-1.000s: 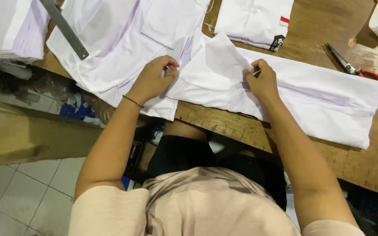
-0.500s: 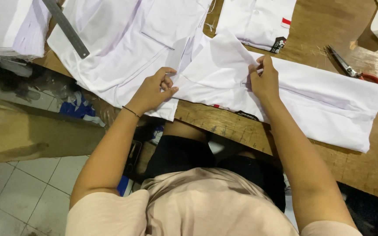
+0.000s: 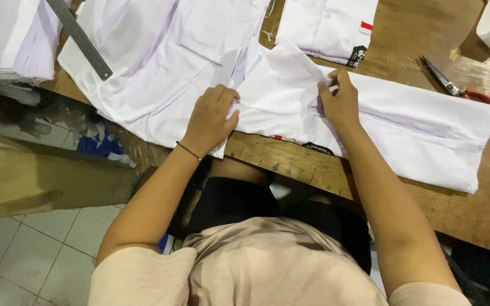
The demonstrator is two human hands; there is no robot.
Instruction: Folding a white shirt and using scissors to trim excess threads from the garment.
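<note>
Wooden table (image 3: 426, 39) carries it all, with a white shirt (image 3: 404, 124) spread across its near edge, another white garment (image 3: 160, 62) lying left of it. Left hand (image 3: 211, 119) curls down on the shirt's fold, fingers bent and pressing; right hand (image 3: 341, 102) pinches the cloth. I'd judge both should pull taut before creasing. Metal ruler (image 3: 77, 37) and scissors (image 3: 455, 88) lie untouched

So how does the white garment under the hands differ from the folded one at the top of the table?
The white garment under the hands lies long across the wooden table, loosely creased, with the left hand and right hand pinching it. The folded white garment is compact, flat and untouched, showing a small red patch and a dark tag at its corner. Both are white cloth.
</note>
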